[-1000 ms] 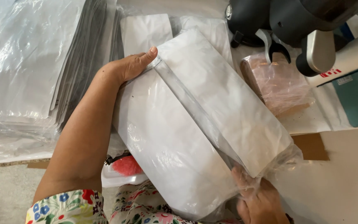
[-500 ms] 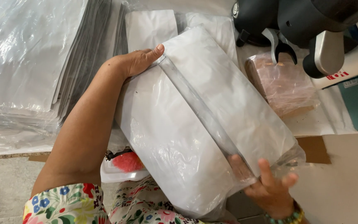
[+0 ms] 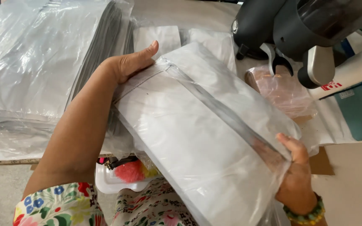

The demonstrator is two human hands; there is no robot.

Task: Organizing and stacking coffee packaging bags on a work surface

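A white folded item sealed in a clear plastic bag (image 3: 197,134) lies tilted across the middle of the head view, with a shiny flap strip running down its length. My left hand (image 3: 130,62) grips its far upper corner, thumb on top. My right hand (image 3: 294,167), with a beaded bracelet at the wrist, holds the near lower end where the flap ends, fingers pressed on the plastic.
A tall stack of clear plastic bags (image 3: 42,62) lies at left. A dark machine head (image 3: 298,29) hangs at upper right above a pinkish wrapped bundle (image 3: 281,90). More white packets (image 3: 156,37) lie behind. A white tray with something red (image 3: 124,173) sits by my lap.
The package has turned a little and lifted toward me. My right hand has shifted from under the lower edge to gripping the flap end from the side.
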